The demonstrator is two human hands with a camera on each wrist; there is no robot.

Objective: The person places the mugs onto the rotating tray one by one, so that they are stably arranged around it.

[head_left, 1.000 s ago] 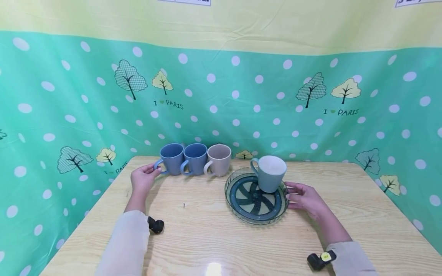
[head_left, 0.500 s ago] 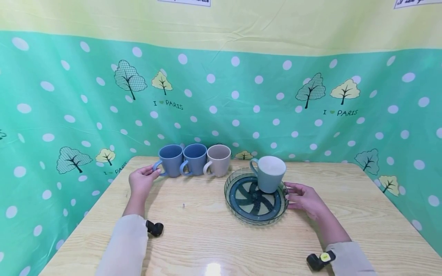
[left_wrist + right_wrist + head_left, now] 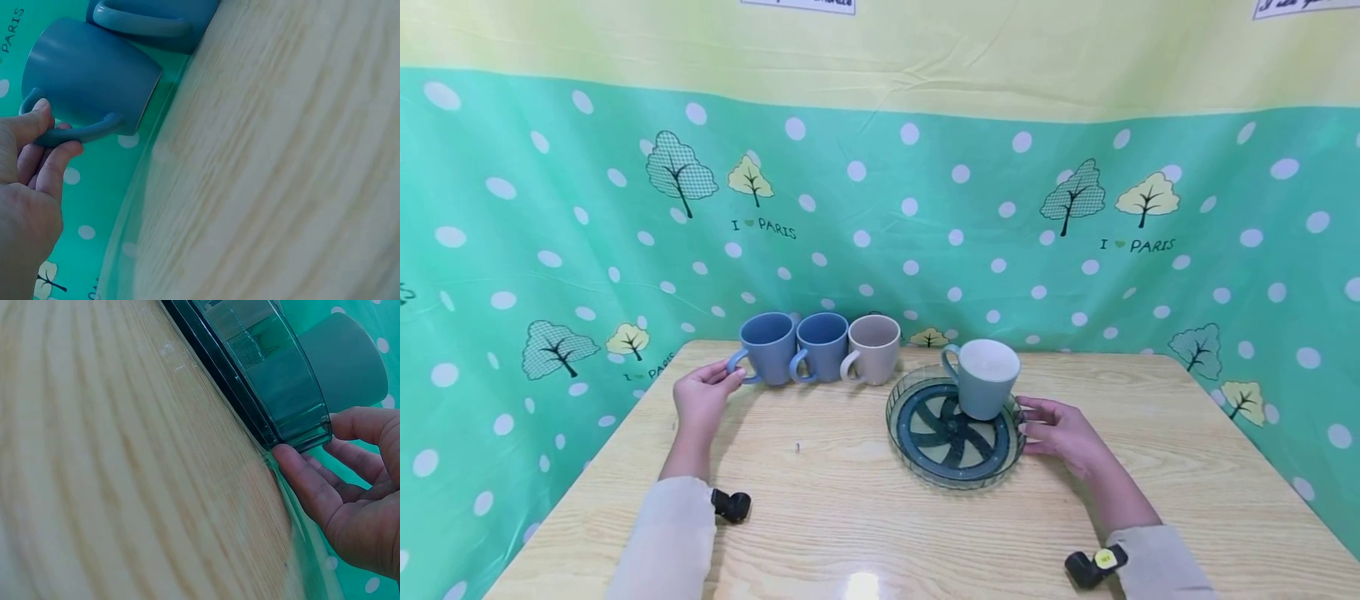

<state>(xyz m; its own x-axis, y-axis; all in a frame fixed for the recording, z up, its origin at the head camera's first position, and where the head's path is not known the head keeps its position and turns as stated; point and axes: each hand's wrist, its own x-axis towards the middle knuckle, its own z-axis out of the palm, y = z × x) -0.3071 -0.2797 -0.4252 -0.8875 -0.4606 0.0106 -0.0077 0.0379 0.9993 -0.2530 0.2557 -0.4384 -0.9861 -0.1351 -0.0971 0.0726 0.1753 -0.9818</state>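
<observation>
My left hand (image 3: 702, 402) pinches the handle of the leftmost blue mug (image 3: 772, 357), thumb on top and fingers underneath, as the left wrist view also shows. Close on its right stand a second blue mug (image 3: 825, 354) and a pinkish-grey mug (image 3: 877, 357), handles turned toward the left front. A clear round dish (image 3: 917, 472) with a dark pinwheel-patterned base lies right of this row. My right hand (image 3: 1063, 435) holds its right side, fingertips at the rim and lower edge. Inside the dish, toward the back right, stands a grey-green mug (image 3: 987, 387) with a white interior.
All of this is on a light wooden table (image 3: 820, 533). A green polka-dot curtain (image 3: 880, 192) with printed trees hangs right behind the table's back edge and along both sides. Black cameras sit at both wrists.
My left hand has drawn the leftmost blue mug slightly to the left and toward me. The right hand, the dish and the other mugs stay in place.
</observation>
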